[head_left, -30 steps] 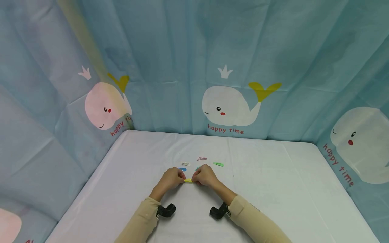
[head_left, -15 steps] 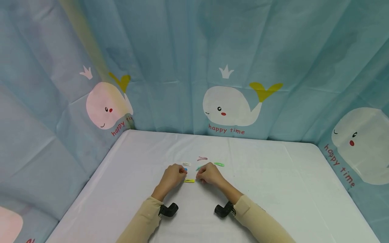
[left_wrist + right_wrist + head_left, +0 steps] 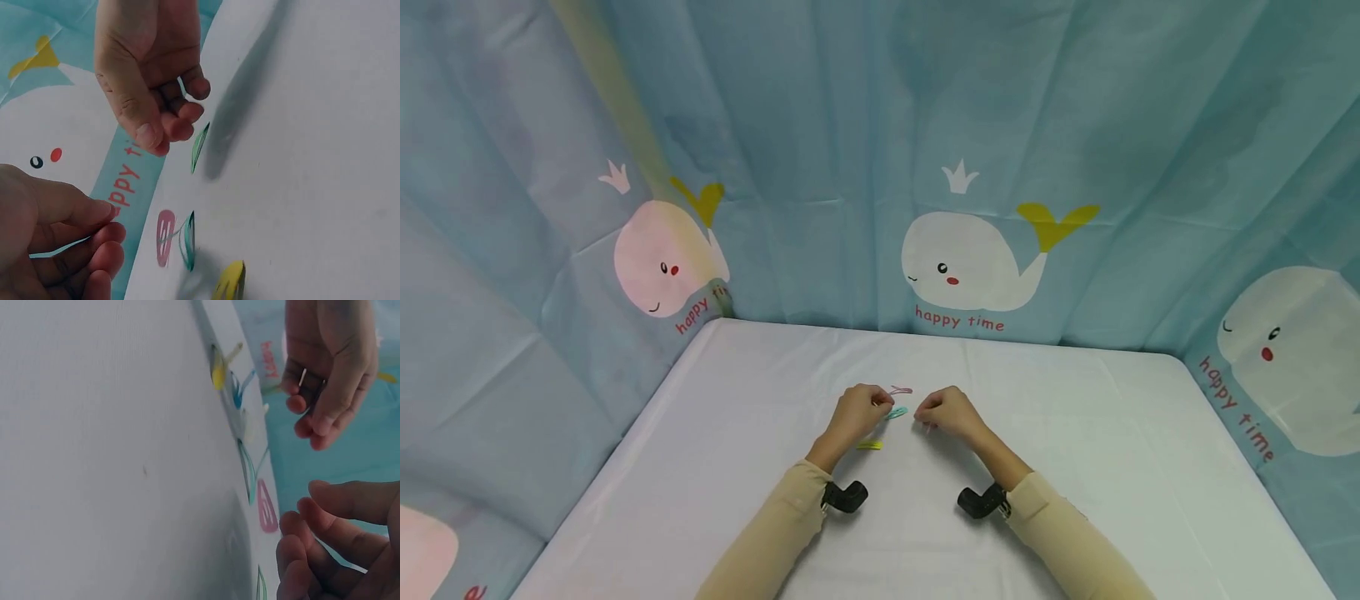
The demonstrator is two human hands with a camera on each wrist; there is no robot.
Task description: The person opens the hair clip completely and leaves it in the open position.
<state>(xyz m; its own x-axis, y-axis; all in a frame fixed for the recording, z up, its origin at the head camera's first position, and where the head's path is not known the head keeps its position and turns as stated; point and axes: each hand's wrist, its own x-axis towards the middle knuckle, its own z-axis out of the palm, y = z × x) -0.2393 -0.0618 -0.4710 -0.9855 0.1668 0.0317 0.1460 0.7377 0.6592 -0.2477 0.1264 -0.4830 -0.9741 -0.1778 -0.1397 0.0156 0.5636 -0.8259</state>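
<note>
Several small snap hair clips lie on the white table. In the head view, my left hand (image 3: pixel 859 412) hovers near a teal hair clip (image 3: pixel 897 412) and a pink hair clip (image 3: pixel 901 391). A yellow hair clip (image 3: pixel 870 446) lies nearer me. To the right, my right hand (image 3: pixel 952 412) is raised over the table, above a green hair clip (image 3: pixel 199 149) that shows in the left wrist view. Both hands have loosely bent fingers with nothing visible between them. A blue hair clip (image 3: pixel 237 394) and a white hair clip (image 3: pixel 249 426) are hidden behind my left hand in the head view.
The white table (image 3: pixel 1075 467) runs back to a blue curtain (image 3: pixel 805 167) printed with whales. Black camera mounts (image 3: pixel 846 497) sit on both wrists, below the beige sleeves (image 3: pixel 767 525).
Both hands have left the yellow clip, which they touched one second ago. They have moved forward and to the right, rising over the other clips and spreading apart.
</note>
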